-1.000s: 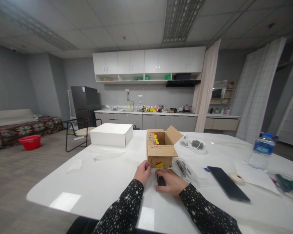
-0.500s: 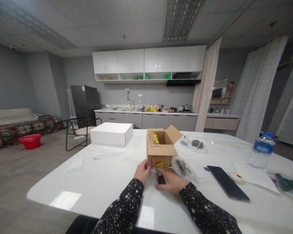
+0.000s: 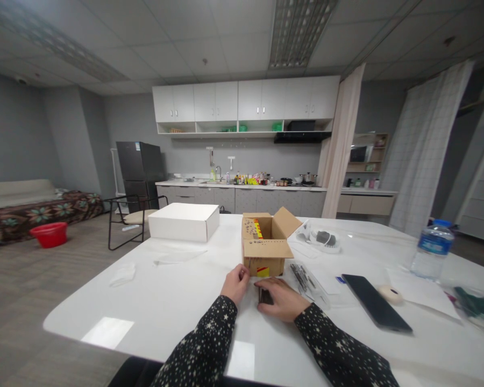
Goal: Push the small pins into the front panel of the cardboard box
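Observation:
My right hand (image 3: pixel 283 299) curves around a small bunch of dark brown, stick-like pieces (image 3: pixel 265 295), its thumb on the near side and fingers on the far side. The hand partly hides them, and their exact kind cannot be made out. Just to its left, my left hand (image 3: pixel 236 284) is closed, fingertips curled together near the front-left corner of the cardboard box (image 3: pixel 266 250). Whatever those fingers hold, if anything, is hidden. The box stands upright with its flaps open, right beyond both hands. Beside the right hand lies a clear plastic pack (image 3: pixel 306 279) with several thin dark pieces.
On the white table (image 3: pixel 165 306) a white box (image 3: pixel 183 221) stands at the back left. To the right lie a phone (image 3: pixel 375 302), a round beige object (image 3: pixel 389 294) and a white corded device (image 3: pixel 325 240). A water bottle (image 3: pixel 433 250) stands near the right edge.
My right hand has shifted very slightly left and covers a bit more of the brown pieces. The left hand and the box stay where they were.

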{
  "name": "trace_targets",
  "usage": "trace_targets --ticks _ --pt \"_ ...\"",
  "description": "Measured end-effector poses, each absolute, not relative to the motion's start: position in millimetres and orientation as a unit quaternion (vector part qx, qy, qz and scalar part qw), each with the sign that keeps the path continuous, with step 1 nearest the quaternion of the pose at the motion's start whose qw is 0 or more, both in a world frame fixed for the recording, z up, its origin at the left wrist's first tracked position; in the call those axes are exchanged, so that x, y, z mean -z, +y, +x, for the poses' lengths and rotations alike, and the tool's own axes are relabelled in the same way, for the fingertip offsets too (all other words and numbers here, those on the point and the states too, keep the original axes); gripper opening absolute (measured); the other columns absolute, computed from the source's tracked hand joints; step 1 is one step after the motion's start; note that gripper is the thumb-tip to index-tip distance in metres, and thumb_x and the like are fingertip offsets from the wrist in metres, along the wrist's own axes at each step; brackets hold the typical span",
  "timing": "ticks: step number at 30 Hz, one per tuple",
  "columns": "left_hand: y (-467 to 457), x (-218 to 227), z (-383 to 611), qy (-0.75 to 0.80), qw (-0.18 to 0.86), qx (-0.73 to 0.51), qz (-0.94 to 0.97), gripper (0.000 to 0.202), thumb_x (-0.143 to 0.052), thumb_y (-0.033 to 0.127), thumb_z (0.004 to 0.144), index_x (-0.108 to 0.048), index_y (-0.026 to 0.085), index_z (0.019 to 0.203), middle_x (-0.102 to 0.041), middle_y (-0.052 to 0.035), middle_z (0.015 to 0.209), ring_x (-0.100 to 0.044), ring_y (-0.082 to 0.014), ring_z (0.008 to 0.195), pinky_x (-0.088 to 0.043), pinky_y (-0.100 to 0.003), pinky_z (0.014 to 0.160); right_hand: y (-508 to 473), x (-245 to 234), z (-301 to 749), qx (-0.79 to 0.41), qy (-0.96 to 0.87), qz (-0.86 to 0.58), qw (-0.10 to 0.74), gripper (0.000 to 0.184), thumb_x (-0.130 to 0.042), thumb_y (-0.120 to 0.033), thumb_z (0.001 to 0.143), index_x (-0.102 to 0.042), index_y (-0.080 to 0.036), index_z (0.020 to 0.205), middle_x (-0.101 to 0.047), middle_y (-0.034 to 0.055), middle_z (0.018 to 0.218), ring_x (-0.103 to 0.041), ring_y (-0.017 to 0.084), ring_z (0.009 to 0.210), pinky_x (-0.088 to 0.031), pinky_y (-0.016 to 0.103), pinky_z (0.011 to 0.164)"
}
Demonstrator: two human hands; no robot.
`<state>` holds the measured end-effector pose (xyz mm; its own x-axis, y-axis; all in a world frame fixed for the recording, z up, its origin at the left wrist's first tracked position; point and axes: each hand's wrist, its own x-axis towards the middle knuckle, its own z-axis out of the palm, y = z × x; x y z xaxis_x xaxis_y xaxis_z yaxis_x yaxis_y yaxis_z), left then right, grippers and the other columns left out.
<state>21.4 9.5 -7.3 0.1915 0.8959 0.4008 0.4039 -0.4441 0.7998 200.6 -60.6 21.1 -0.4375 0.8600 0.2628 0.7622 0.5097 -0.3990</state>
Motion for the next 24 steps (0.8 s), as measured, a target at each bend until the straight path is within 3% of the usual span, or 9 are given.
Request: trace_targets --ticks 24 --pt "8.0 5.1 21.4 0.453 0.269 -0.448 0.722 0.015 -0.045 0.028 0.08 -0.056 0.019 0.075 -0.051 0.0033 0.059 -0.05 -0.0143 0.061 -0.037 -0.025 0.063 -59.4 -19.6 199.0 -0.118 -0.844 -0.466 0.235 0.049 -0.057 -0.022 0.069 -0.066 -0.019 0.117 -0.067 0.0093 0.118 -0.058 0.026 0.112 -0.042 0.038 0.1"
